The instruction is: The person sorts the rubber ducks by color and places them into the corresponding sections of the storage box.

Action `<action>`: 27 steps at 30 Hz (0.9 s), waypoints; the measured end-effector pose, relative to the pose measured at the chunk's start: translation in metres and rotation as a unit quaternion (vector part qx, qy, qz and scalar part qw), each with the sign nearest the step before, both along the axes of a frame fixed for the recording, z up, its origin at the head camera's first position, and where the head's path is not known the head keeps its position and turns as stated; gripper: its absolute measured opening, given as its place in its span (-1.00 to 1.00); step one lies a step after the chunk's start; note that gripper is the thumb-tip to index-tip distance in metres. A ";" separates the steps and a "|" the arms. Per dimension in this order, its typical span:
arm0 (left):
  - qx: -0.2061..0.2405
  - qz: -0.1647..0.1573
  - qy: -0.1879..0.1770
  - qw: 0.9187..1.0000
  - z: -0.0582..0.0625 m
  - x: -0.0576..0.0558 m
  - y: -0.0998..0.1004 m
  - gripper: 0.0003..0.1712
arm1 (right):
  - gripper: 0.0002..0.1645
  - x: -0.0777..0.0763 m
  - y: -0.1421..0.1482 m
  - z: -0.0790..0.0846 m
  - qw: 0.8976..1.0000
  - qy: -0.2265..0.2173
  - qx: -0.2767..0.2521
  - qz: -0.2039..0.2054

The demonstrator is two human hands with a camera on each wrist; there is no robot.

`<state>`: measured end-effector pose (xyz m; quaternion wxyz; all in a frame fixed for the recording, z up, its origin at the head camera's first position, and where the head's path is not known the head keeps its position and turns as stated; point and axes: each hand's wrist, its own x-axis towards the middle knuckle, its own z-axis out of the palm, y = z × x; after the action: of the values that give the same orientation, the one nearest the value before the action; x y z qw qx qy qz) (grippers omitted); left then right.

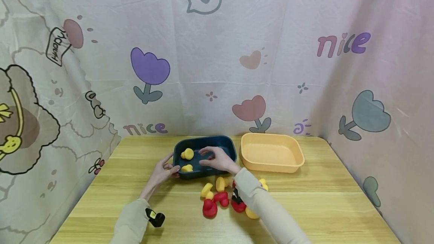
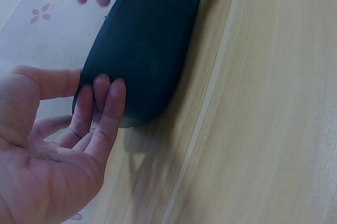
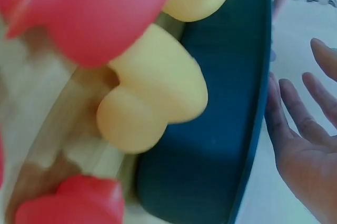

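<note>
A dark blue plastic box [image 1: 207,173] stands at the back of the table. My left hand [image 1: 161,172] pinches its left end, thumb at the rim and fingers against the outer wall, as the left wrist view also shows. Inside the box's left half lie two yellow rubber ducks [image 1: 188,154]. Over the box's right half hovers my right hand [image 1: 218,159], fingers loosely bent and apart, with nothing seen in its grasp. Several loose ducks lie in front of the box, among them a yellow duck [image 3: 163,77] and a red duck [image 1: 210,208]; my right forearm partly covers this group.
Right of the blue box stands a light orange box [image 1: 271,166], with no ducks seen inside. A patterned cloth [image 1: 210,63] hangs behind and beside the wooden table [image 1: 325,199]. A red duck with black on it [image 1: 238,205] lies beside my right sleeve.
</note>
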<state>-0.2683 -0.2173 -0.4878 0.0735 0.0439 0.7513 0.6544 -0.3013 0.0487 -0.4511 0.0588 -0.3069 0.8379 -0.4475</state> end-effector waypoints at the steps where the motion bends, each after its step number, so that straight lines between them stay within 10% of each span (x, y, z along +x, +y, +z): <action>1: 0.000 -0.001 0.001 1.000 0.000 0.000 0.000 -0.09 | -0.57 0.002 0.004 0.000 1.000 0.005 -0.001 0.001; 27: 0.004 0.004 0.000 1.000 0.000 0.002 -0.001 -0.10 | -0.52 0.062 0.169 -0.034 0.997 -0.001 -0.077 -0.027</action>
<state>-0.2667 -0.2181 -0.4876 0.0705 0.0417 0.7487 0.6579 -0.2398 0.2177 -0.4846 0.0234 -0.2872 0.8093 -0.5119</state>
